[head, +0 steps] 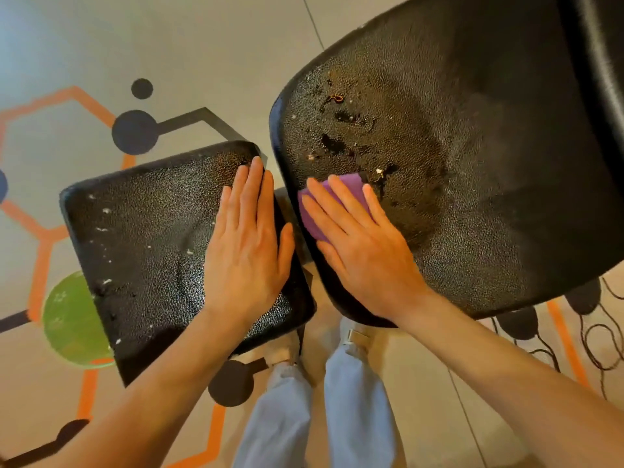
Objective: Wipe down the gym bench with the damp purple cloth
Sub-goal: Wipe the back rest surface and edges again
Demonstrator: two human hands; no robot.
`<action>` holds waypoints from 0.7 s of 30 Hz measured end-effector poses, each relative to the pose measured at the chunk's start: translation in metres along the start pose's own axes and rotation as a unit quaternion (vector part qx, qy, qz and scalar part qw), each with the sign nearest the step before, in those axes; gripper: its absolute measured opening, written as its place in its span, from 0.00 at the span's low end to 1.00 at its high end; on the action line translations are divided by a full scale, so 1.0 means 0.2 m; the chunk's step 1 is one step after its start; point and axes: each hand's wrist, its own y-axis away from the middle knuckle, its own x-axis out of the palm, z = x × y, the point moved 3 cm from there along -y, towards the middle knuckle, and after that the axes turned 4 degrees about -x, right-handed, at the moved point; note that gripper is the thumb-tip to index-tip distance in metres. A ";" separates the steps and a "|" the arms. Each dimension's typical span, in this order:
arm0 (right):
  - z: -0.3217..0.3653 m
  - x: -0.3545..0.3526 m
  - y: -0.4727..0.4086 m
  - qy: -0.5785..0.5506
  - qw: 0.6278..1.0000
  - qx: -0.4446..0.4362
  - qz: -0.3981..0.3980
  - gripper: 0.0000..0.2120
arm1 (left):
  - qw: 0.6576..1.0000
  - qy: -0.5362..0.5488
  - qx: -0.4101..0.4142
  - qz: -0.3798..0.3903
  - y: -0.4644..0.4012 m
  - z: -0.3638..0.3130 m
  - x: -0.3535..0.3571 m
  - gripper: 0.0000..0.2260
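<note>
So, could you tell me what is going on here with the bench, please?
A person is wiping a black gym bench. The right hand presses the purple cloth flat on the larger pad, just below some dirty marks and crumbs. The left hand rests flat on the smaller pad, which shows white specks.

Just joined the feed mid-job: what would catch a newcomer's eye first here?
The purple cloth, pressed flat under the right hand near the front edge of the large black pad, stands out most. Just beyond it, dark wet smears and pale crumbs mark that pad. The left hand rests flat on the smaller pad, itself speckled white.
</note>
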 end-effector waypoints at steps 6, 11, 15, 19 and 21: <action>0.03 0.00 0.18 -0.016 1.000 -0.012 0.019 0.27 | 1.000 -0.004 -0.008 -0.005 0.00 0.00 0.01 0.29; -0.01 -0.05 -0.35 -0.020 0.998 0.047 -0.030 0.26 | 1.000 0.002 -0.009 -0.002 0.00 0.00 0.01 0.29; 0.09 0.00 0.23 -0.033 0.997 0.072 0.005 0.27 | 1.000 -0.002 -0.010 0.004 0.00 0.01 0.00 0.29; 0.07 0.01 0.27 -0.059 0.994 0.088 -0.001 0.27 | 1.000 -0.001 -0.013 0.005 -0.01 0.00 0.00 0.30; -0.01 -0.03 -0.04 -0.051 0.988 0.143 -0.026 0.26 | 1.000 0.001 -0.014 0.003 -0.01 0.00 0.00 0.29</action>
